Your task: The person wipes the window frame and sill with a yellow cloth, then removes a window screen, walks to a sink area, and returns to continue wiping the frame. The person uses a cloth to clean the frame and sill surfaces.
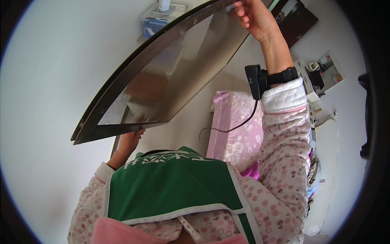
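Observation:
A dark-framed window screen [182, 70] with fine grey mesh is held up at a slant before me. Its long dark frame edge runs from lower left to upper right. At the upper right end, my right hand [254, 19] grips the frame with bent fingers. My left hand [131, 141] holds the lower edge near the left corner, and a fingertip shows dimly through the mesh. A black strap device [257, 80] sits on my right wrist, with a thin black cable [243, 123] hanging from it.
A pale wall [45, 91] rises close on the left. Beyond the screen is a clear plastic storage box [154, 26] with things on its lid. A pink floral-covered piece of furniture [234, 122] stands ahead. Right are a white shelf [332, 74] and a white headboard [327, 170].

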### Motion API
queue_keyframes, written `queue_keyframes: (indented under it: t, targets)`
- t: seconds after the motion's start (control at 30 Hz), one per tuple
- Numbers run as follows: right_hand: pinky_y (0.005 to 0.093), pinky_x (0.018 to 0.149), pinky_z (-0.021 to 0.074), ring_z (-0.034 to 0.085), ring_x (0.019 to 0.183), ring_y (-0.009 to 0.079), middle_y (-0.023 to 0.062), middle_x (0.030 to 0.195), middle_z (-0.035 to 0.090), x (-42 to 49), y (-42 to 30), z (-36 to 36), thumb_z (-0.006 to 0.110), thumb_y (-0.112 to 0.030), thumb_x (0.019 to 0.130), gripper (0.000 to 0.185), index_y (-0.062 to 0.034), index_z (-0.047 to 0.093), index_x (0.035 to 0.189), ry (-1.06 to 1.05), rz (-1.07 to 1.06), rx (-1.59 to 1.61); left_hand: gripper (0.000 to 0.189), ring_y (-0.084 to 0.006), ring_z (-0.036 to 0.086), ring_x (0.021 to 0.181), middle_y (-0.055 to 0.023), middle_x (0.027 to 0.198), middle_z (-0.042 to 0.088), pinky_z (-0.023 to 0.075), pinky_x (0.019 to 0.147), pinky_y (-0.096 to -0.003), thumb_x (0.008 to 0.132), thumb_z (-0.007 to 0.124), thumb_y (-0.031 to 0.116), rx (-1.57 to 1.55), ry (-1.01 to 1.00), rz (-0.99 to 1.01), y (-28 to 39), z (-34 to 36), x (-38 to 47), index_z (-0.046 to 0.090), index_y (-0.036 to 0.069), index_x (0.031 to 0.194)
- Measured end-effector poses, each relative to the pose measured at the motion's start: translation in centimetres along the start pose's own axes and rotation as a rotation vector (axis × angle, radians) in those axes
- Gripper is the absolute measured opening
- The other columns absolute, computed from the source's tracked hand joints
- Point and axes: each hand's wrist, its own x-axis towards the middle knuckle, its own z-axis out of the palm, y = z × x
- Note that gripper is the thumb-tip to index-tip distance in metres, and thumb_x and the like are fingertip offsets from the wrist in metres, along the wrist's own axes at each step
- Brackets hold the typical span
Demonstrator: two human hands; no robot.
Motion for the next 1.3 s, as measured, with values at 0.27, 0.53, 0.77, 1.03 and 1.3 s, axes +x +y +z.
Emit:
queue_keyframes:
  t: [0.27,0.53,0.77,1.03,1.3]
  targets:
    - [0.0243,0.034,0.0311,0.042,0.037,0.0127,0.0025,0.050,0.051,19.1,8.2,-5.2,0.061,-0.046,0.087,0.042,-0.0077,0.056,0.069,-0.010,0.087,-0.044,0.056,-0.0108,0.053,0.060,-0.0024,0.074,0.055,0.0494,0.058,-0.0257,0.086,0.057,-0.002,-0.100,-0.019,-0.017,-7.5,9.0,17.8,0.048,0.009,0.140]
    - [0.0243,0.038,0.0327,0.044,0.042,0.0107,0.0040,0.057,0.056,34.8,24.4,-10.6,0.064,-0.045,0.085,0.043,-0.0043,0.059,0.074,0.028,0.080,-0.132,0.045,-0.0169,0.057,0.059,-0.0074,0.075,0.060,0.0489,0.058,-0.0327,0.087,0.060,0.007,-0.153,0.016,-0.081,-20.1,22.5,32.6,0.055,0.007,0.131]
    - [0.0257,0.041,0.0336,0.043,0.044,0.0114,0.0055,0.058,0.056,41.2,43.7,-16.2,0.063,-0.043,0.082,0.041,-0.0034,0.058,0.073,0.078,0.084,-0.278,0.050,-0.0148,0.056,0.062,-0.0055,0.077,0.059,0.0501,0.060,-0.0289,0.087,0.059,0.006,-0.317,-0.072,-0.122,-34.1,41.4,40.9,0.052,0.009,0.136]
    - [0.0252,0.041,0.0330,0.043,0.044,0.0105,0.0045,0.058,0.055,49.7,54.9,-24.7,0.063,-0.043,0.081,0.041,-0.0037,0.057,0.075,0.132,0.067,-0.303,0.054,-0.0102,0.053,0.065,-0.0017,0.078,0.054,0.0498,0.060,-0.0264,0.087,0.058,0.002,-0.367,-0.166,-0.071,-42.6,56.2,52.2,0.049,0.010,0.140]
    - [0.0259,0.041,0.0338,0.044,0.043,0.0107,0.0056,0.057,0.056,57.4,69.7,-35.5,0.064,-0.043,0.080,0.041,-0.0037,0.057,0.073,0.134,0.088,-0.356,0.053,-0.0129,0.053,0.064,-0.0054,0.080,0.056,0.0501,0.061,-0.0292,0.088,0.057,0.004,-0.440,-0.165,-0.063,-50.3,74.0,60.7,0.049,0.013,0.140]
